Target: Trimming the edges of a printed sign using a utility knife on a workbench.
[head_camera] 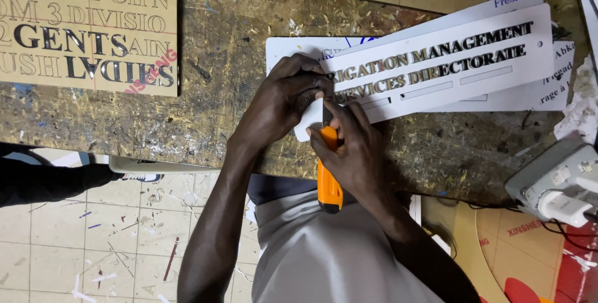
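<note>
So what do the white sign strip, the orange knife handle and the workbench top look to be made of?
White sign strip with raised lettering: likely rigid plastic sheet, smooth and matte, with clean-cut edges. Orange utility knife handle: probably moulded plastic, slightly glossy. Scarred brown workbench top: wood, going by its cut marks, chips and worn stains.

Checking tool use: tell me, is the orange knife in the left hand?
No, the right hand grips the orange knife, while the left hand presses the white sign.

The light is bright and even, with small soft shadows under the hands on the bench [205, 122], a little shine on the white sign [436, 60], and everything looks sharp.
</note>
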